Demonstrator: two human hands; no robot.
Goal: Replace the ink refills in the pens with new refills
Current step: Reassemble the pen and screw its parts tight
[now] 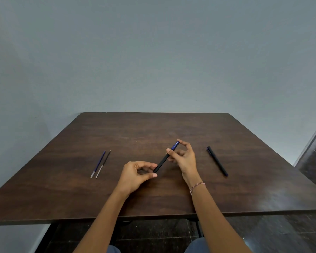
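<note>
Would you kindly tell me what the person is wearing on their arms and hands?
Both forearms are bare, no sleeves in view. The left hand and right hand are ungloved. A thin red-and-white beaded bracelet circles the right wrist.

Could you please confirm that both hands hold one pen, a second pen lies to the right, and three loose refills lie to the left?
Not quite: the head view shows two loose refills, not three, lying side by side to the left. The rest holds: the left hand and right hand hold one pen, and the second pen lies to the right.
</note>
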